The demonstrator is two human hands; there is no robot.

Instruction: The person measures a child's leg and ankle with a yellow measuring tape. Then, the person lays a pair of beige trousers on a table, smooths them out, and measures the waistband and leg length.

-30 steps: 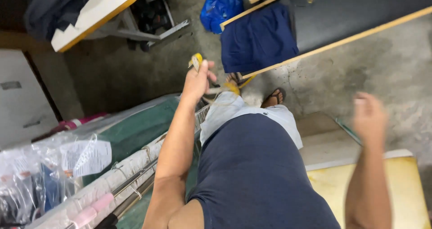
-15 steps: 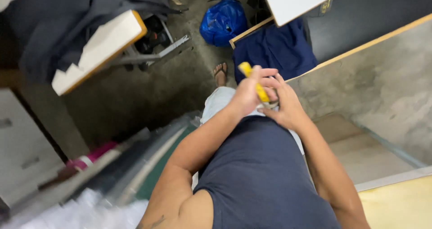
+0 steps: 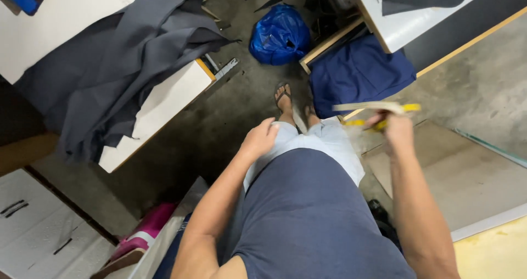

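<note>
Here, right hand [image 3: 399, 130] raised, pinching a yellow measuring tape [image 3: 379, 114] above the floor, left hand [image 3: 259, 139] well apart, empty, fingers loosely curled beside the pale shorts [image 3: 324, 147], blue bag [image 3: 280, 35] beyond.

A yellow measuring tape [image 3: 379, 116] is being held up in the right hand [image 3: 396, 131], well clear of the body. It is being shown as a thin, flat, motion-blurred band, pale at its left end and bright yellow at its right, stretched roughly level above a concrete floor [image 3: 483, 87].
</note>
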